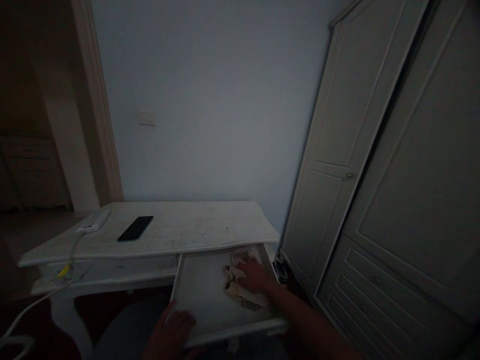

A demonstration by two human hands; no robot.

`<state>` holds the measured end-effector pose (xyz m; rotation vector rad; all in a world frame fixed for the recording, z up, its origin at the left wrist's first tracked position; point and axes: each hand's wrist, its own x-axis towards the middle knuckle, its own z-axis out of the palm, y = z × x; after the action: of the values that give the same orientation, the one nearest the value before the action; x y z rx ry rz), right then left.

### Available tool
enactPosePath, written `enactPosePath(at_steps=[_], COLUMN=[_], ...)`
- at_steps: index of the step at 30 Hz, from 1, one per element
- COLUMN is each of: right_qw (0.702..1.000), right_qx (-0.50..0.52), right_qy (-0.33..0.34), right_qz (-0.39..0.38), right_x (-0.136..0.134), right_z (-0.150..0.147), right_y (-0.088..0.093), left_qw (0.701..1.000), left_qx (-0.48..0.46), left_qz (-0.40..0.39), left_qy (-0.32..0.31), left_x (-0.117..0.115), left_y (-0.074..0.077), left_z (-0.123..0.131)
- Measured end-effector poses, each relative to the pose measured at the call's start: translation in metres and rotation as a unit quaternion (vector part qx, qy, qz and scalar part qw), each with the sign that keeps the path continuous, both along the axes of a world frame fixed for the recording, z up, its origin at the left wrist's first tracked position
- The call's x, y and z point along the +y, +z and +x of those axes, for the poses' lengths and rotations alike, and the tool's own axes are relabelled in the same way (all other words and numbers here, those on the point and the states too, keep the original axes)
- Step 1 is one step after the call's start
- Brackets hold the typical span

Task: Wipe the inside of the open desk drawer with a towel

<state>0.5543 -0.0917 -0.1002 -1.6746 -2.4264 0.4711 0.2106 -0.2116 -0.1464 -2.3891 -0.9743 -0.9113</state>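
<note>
A white drawer (202, 327) is pulled out of the white table (202, 220). My left hand (174, 325) grips the drawer's front left corner, its fingers curled over the edge. Inside the drawer, on its right side, lies a crumpled beige bundle (234, 289) that looks like cloth, with a darker patterned strip along its near end. Over this bundle rests my right hand (257, 275), fingers stretched out and touching it. Dim light and the hand itself hide part of the bundle.
A black phone (135, 229) and a white power strip (93, 221) with a cable (37, 297) are on the table's left. A white wardrobe (337, 150) stands close on the right. Dark objects (280, 271) lie between it and the drawer.
</note>
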Motion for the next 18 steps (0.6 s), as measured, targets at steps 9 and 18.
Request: enactPosePath(at_steps=[9, 18], right_qw=[0.980, 0.977], right_qx=[0.149, 0.152], right_qy=[0.043, -0.050], right_qz=[-0.123, 0.140], right_x=[-0.039, -0.107], right_z=[0.050, 0.144], right_y=[0.047, 0.067], left_qw=[0.996, 0.990], left_qx=[-0.030, 0.020], left_qz=[-0.079, -0.137], left_qy=[0.008, 0.028], left_x=[-0.002, 0.016], left_y=[-0.029, 0.002], left_z=[0.002, 0.009])
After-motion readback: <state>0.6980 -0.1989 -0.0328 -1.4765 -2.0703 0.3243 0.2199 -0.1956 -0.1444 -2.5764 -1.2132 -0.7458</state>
